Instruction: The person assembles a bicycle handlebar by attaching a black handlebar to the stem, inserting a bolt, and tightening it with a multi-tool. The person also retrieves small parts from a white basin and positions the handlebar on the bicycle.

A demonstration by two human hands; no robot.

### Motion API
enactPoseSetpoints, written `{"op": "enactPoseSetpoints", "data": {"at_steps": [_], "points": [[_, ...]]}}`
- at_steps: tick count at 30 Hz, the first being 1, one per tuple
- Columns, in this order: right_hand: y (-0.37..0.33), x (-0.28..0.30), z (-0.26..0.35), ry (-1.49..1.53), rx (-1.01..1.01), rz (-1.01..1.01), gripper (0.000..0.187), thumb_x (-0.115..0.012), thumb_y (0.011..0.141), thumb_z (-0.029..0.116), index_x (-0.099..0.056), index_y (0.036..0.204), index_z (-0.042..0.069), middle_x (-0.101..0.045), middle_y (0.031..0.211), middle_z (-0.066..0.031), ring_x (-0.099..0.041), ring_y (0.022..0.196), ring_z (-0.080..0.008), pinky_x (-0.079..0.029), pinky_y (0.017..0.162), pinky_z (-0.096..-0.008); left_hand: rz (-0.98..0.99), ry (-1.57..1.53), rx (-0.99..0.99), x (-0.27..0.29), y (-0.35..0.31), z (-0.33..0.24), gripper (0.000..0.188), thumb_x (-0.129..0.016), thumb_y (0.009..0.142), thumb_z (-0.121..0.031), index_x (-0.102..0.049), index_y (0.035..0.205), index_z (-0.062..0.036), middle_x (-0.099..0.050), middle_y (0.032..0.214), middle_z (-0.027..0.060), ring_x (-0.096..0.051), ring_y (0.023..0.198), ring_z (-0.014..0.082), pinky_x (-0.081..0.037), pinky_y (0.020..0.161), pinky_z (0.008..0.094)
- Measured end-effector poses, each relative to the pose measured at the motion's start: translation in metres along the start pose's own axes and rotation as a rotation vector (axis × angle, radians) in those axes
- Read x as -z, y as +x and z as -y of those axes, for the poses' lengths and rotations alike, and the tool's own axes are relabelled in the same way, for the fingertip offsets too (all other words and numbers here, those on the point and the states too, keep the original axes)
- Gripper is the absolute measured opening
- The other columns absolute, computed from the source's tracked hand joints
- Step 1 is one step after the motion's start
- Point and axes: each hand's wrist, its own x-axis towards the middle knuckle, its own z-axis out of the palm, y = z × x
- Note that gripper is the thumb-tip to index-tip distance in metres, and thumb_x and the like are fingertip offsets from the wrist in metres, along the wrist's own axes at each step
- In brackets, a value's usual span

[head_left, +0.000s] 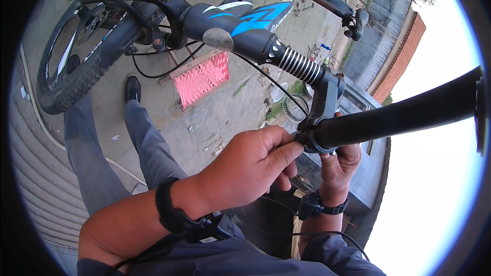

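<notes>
A bicycle lies tilted across the view, its black frame (245, 27) marked with blue and white. From its striped spacers (300, 66) extends the black stem (325, 94), clamped to the black handlebar (399, 121). My left hand (250, 158) is closed in a pinch at the left side of the stem clamp (310, 140). Whatever small part or tool sits between its thumb and forefinger is hidden. Behind and below the bar, my right hand (340, 168) wraps around the handlebar close to the clamp, with its thumb against the underside. Part of its fingers is covered by the bar.
The fork and knobby front wheel (92, 66) fill the upper left, near my legs (148, 138). A thin black cable (266, 74) runs past the stem. Beyond are a pink woven seat (202, 78), a wire basket (295, 107) and a grey wall (378, 30).
</notes>
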Motion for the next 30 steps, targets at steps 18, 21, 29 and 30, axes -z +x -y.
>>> {"op": "enactPoseSetpoints", "data": {"at_steps": [18, 21, 29, 30], "points": [[0.005, -0.007, 0.009, 0.075, -0.001, -0.025, 0.032, -0.076, 0.084, 0.018, -0.069, 0.106, -0.004, -0.07, 0.097, -0.0104, -0.064, 0.086, -0.0175, -0.046, 0.08, -0.0296, 0.016, -0.228, 0.169, 0.003, -0.003, -0.01, 0.02, -0.057, 0.104, -0.021, -0.061, 0.104, -0.0017, -0.067, 0.083, 0.0065, -0.068, 0.065, 0.0136, -0.045, 0.049, 0.0208], [0.007, -0.011, 0.01, 0.065, 0.053, -0.054, 0.028, -0.073, 0.08, 0.007, -0.07, 0.105, -0.005, -0.068, 0.081, -0.0063, -0.062, 0.069, -0.0147, -0.048, 0.066, -0.0256, 0.003, -0.249, 0.191, 0.001, -0.003, -0.01, 0.022, -0.054, 0.105, -0.023, -0.062, 0.104, -0.0022, -0.068, 0.083, 0.0066, -0.069, 0.065, 0.015, -0.045, 0.048, 0.021], [0.005, -0.013, 0.017, 0.153, -0.058, -0.018, 0.062, -0.073, 0.076, 0.001, -0.059, 0.136, -0.007, -0.056, 0.068, 0.0005, -0.053, 0.065, -0.0064, -0.046, 0.067, -0.0225, -0.121, -0.17, 0.136, -0.005, -0.004, -0.009, 0.017, -0.059, 0.102, -0.021, -0.062, 0.1, -0.0046, -0.067, 0.081, 0.0056, -0.068, 0.062, 0.0151, -0.043, 0.045, 0.021], [0.006, -0.014, 0.017, 0.171, -0.041, -0.021, 0.062, -0.073, 0.076, 0.0, -0.058, 0.137, -0.007, -0.056, 0.068, 0.0007, -0.053, 0.065, -0.0063, -0.046, 0.068, -0.0223, -0.135, -0.159, 0.127, -0.006, -0.004, -0.009, 0.016, -0.059, 0.102, -0.02, -0.062, 0.1, -0.0045, -0.067, 0.081, 0.0056, -0.068, 0.062, 0.0151, -0.043, 0.045, 0.0211]]}}
